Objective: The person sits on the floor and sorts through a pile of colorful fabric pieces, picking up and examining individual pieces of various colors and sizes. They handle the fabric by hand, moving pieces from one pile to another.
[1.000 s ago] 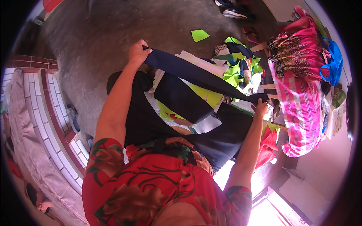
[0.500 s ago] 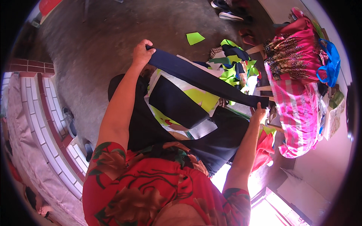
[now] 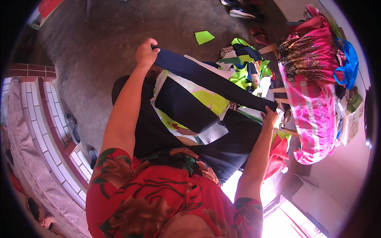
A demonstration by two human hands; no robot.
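A long strip of dark navy fabric (image 3: 210,81) is stretched between my two hands, slanting down from left to right. My left hand (image 3: 147,53) pinches its far left end. At the other end, my right hand (image 3: 270,115) grips the strip, thumb against the cloth. Below it, over my lap, a wider dark cloth piece (image 3: 184,105) lies on white and neon yellow-green pieces (image 3: 212,101). My black trousers show around them.
Beyond my right hand lies a heap of neon, navy and white scraps (image 3: 248,65). One yellow-green scrap (image 3: 204,37) rests on the floor. Pink checked cloth (image 3: 311,119) and a blue bag (image 3: 349,65) are at right; shoes (image 3: 242,14) stand at the far side.
Both hands have shifted slightly left, still holding the strip taut. The right hand's grip has moved closer to the strip's end, which no longer sticks out much beyond the fingers.
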